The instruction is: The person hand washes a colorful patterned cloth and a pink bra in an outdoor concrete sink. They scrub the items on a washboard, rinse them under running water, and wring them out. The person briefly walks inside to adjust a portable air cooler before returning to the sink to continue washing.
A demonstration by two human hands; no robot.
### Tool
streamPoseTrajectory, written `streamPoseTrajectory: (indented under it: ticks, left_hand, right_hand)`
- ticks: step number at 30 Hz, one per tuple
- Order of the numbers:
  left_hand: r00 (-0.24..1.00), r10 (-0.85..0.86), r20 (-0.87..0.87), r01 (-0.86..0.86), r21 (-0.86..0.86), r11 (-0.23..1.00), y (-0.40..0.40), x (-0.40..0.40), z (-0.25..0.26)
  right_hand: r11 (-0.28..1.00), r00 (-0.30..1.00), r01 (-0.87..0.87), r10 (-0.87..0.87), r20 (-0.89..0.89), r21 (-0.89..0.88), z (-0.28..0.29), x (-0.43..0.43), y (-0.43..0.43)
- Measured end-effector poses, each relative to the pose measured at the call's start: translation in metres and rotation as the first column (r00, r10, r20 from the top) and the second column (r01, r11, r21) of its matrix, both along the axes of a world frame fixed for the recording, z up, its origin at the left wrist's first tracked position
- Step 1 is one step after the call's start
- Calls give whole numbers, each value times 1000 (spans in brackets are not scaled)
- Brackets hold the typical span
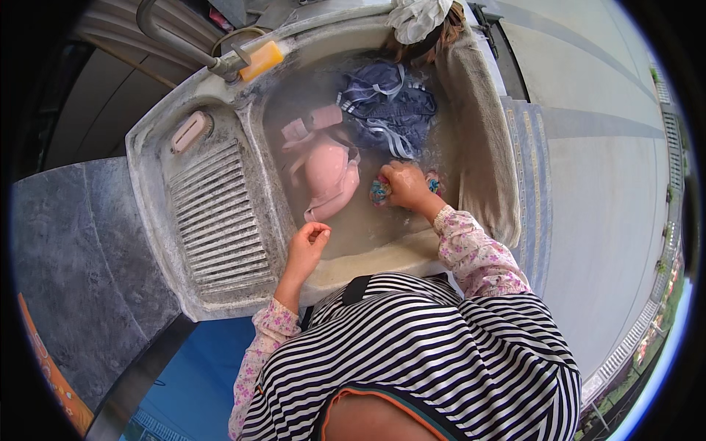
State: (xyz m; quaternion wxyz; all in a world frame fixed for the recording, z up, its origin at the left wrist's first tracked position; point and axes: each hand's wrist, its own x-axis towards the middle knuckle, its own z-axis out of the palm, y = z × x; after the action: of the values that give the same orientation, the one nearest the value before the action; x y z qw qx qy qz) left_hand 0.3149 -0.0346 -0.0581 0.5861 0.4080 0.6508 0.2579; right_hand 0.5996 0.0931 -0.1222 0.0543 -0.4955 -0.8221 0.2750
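My right hand [408, 184] grips a bunched multicoloured cloth [379, 191] at the surface of cloudy water. Its fingers hide much of the cloth. Over the near left rim of the basin, my left hand [309, 242] is loosely curled, thumb and forefinger close together; whether something thin is between them cannot be told. Just beyond it floats a pink bra [329, 171], partly under water. Farther back, a dark blue garment [392, 110] with pale straps lies half sunk.
The stone laundry sink [256, 149] has a ribbed washboard [218, 220] at left, with a pink scrubbing brush [191, 132] above it. An orange soap bar [262, 61] rests beside the metal faucet [220, 67]. A brown towel [480, 127] drapes the right rim; white cloth [417, 19] hangs at the back corner.
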Motion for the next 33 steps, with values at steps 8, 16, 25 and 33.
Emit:
streamPoseTrajectory:
  ticks: [8,16,25,33]
  left_hand:
    - [986,165,19,-164,-61,985,16,-6,-4]
    - [988,155,21,-153,-76,985,13,4,2]
    - [969,212,-130,-215,-8,977,-3,6,-1]
    - [934,69,-351,-80,-18,997,-6,19,-23]
  right_hand:
    - [918,485,103,-382,-787,-382,191,43,82]
    - [910,476,405,-296,-828,-93,282,40,235]
    - [740,907,311,-418,46,597,96,44,326]
    - [886,917,-273,357,-177,375,108,-83,95]
